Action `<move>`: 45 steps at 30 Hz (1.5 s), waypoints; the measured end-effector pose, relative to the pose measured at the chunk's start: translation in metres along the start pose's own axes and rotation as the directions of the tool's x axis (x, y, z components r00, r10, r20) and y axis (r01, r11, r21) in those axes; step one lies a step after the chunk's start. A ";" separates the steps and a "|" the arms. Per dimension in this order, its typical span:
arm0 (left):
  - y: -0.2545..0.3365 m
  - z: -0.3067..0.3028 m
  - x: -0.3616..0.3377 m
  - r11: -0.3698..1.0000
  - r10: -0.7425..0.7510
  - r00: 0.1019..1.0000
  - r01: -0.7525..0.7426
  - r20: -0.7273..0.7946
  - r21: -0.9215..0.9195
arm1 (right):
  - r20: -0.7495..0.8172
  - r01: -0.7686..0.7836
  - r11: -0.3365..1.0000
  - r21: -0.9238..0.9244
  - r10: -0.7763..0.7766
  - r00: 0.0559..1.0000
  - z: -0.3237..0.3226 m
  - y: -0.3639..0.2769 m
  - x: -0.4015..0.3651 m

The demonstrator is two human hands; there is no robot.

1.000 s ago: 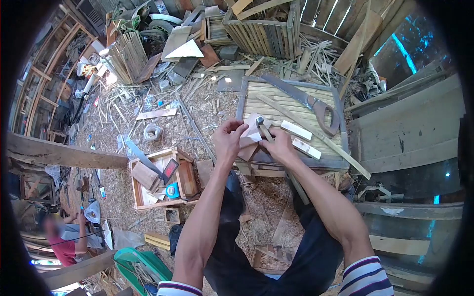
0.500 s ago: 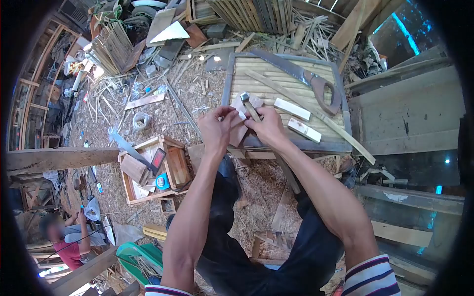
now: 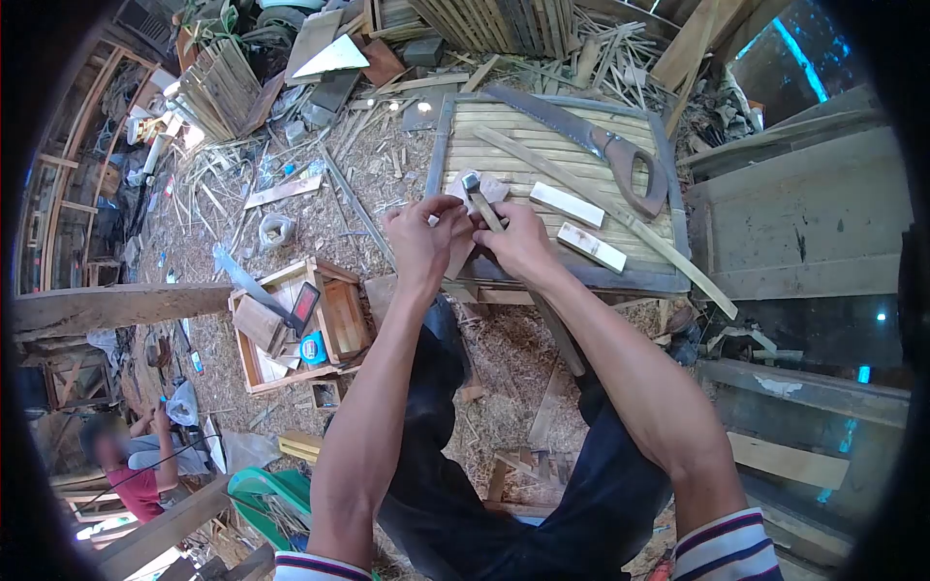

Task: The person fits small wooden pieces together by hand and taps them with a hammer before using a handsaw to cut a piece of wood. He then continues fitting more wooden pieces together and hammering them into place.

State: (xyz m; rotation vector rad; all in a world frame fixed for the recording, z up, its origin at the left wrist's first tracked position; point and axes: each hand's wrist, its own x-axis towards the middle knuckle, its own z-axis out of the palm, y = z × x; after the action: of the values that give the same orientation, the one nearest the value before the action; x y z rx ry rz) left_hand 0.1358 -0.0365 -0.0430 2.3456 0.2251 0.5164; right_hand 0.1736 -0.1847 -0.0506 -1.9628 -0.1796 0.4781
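Note:
My right hand (image 3: 518, 237) is closed around the wooden handle of a hammer (image 3: 472, 184), whose metal head points away from me over the near left part of a slatted wooden panel (image 3: 581, 261). Close beside it, my left hand (image 3: 423, 240) has its thumb and fingers pinched together; whatever they hold is too small or hidden to make out. Under the hands lies a flat piece of pale wood (image 3: 492, 186). Two short pale wood blocks (image 3: 567, 204) rest on the panel to the right, near a long thin strip (image 3: 639, 235) and a handsaw (image 3: 635, 174).
On the floor at left stands a wooden box (image 3: 344, 315) with a tape measure (image 3: 312, 347) and another saw (image 3: 242, 278) on it. A green plastic chair (image 3: 254, 494) is at lower left. Beyond it sits another person (image 3: 136, 484). Scraps and shavings cover the ground.
My left hand has shifted slightly left and its fingers have lifted and turned. The white piece seen earlier by its fingertips is no longer visible. My right hand keeps the hammer, moved slightly left.

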 end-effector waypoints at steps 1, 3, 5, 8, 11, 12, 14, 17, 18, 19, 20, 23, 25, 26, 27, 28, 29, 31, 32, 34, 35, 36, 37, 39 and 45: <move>-0.002 0.000 0.000 1.000 0.011 1.000 -0.011 0.000 -0.012 | 0.008 -0.013 1.000 0.018 0.013 1.000 0.000 0.000 0.000; -0.001 -0.001 0.000 1.000 0.020 1.000 -0.020 0.001 -0.022 | 0.019 -0.029 0.999 0.038 0.028 0.999 0.001 0.002 0.001; 0.004 -0.006 0.001 0.992 -0.075 0.995 0.081 0.067 -0.093 | 0.005 -0.025 0.998 0.058 0.024 1.000 0.004 0.006 0.003; -0.008 0.002 -0.003 0.993 -0.068 0.997 0.072 0.040 -0.090 | 0.003 -0.003 0.998 0.070 0.002 1.000 0.001 0.002 0.000; -0.007 0.001 -0.003 0.995 -0.052 0.998 0.055 0.037 -0.087 | 0.002 -0.028 0.999 0.046 0.028 1.000 -0.001 -0.004 -0.002; -0.007 0.001 -0.003 0.995 -0.052 0.998 0.055 0.036 -0.088 | 0.007 -0.038 0.998 0.044 0.038 0.999 -0.001 -0.003 -0.002; -0.008 0.000 -0.003 0.997 -0.034 0.998 0.037 0.049 -0.065 | 0.002 -0.030 0.998 0.047 0.030 1.000 0.001 -0.002 -0.001; -0.006 -0.001 -0.003 0.998 -0.030 0.997 0.033 0.067 -0.047 | 0.001 -0.032 0.998 0.057 0.032 0.999 0.001 -0.001 0.000; -0.008 0.000 -0.003 0.998 -0.029 0.997 0.032 0.068 -0.047 | 0.006 -0.041 0.997 0.061 0.040 0.999 0.000 -0.002 0.000; -0.010 0.001 -0.004 0.999 -0.009 0.998 0.012 0.066 -0.044 | 0.005 -0.041 0.997 0.062 0.040 0.999 0.000 -0.003 -0.001; -0.012 0.002 -0.004 0.999 0.011 0.998 -0.008 0.064 -0.040 | 0.008 -0.054 0.997 0.055 0.054 0.999 -0.001 -0.005 -0.002; -0.007 -0.001 -0.004 0.999 0.017 0.997 -0.014 0.074 -0.038 | 0.001 -0.061 0.997 0.043 0.061 0.998 0.001 -0.004 -0.001; -0.008 0.000 -0.004 0.999 0.047 0.997 -0.045 0.069 -0.029 | -0.008 -0.056 0.998 0.037 0.056 0.998 0.001 -0.004 -0.001; -0.009 0.000 -0.004 0.997 0.077 0.995 -0.075 0.063 -0.020 | -0.006 -0.054 0.998 0.042 0.054 0.999 0.001 -0.003 -0.001; -0.010 -0.001 -0.004 0.997 0.077 0.995 -0.076 0.063 -0.019 | -0.003 -0.052 0.998 0.046 0.052 0.999 0.001 -0.003 -0.001; -0.011 -0.001 -0.004 0.993 0.114 0.991 -0.114 0.075 -0.005 | -0.003 -0.051 0.998 0.048 0.052 0.999 0.001 -0.003 -0.001; -0.012 -0.002 -0.004 0.988 0.151 0.985 -0.153 0.087 0.008 | -0.001 -0.053 0.998 0.042 0.053 0.999 0.001 -0.003 -0.001; -0.012 -0.002 -0.004 0.982 0.188 0.979 -0.189 0.074 0.015 | -0.001 -0.055 0.998 0.038 0.055 0.998 0.002 -0.001 0.001; -0.012 -0.002 -0.004 0.975 0.222 0.973 -0.223 0.061 0.021 | -0.006 -0.044 0.998 0.039 0.044 0.999 0.003 0.000 0.001; -0.002 -0.006 -0.005 0.970 0.229 0.970 -0.234 0.080 0.060 | -0.012 -0.035 0.999 0.039 0.035 0.999 0.003 0.002 0.002; 0.002 -0.008 -0.005 0.965 0.235 0.967 -0.244 0.096 0.100 | -0.017 -0.028 0.999 0.033 0.029 0.999 0.004 0.003 0.003; 0.003 -0.008 -0.005 0.965 0.235 0.967 -0.244 0.098 0.100 | -0.022 -0.021 0.999 0.027 0.022 1.000 0.004 0.003 0.003; 0.004 -0.008 -0.005 0.972 0.212 0.973 -0.220 0.088 0.087 | -0.022 -0.022 0.999 0.028 0.023 0.999 0.004 0.003 0.003; 0.002 -0.007 -0.004 0.978 0.189 0.979 -0.195 0.080 0.075 | -0.001 -0.022 0.997 0.074 0.022 1.000 0.003 0.003 0.002; -0.005 -0.006 -0.003 0.997 0.065 0.988 -0.070 0.138 0.028 | 0.004 -0.067 0.997 0.039 0.067 0.998 0.001 -0.001 0.001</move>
State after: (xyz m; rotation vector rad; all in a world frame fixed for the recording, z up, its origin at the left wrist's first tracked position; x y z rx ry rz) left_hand 0.1310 -0.0302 -0.0433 2.4163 0.0912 0.3842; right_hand 0.1745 -0.1828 -0.0505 -1.9351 -0.1052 0.5242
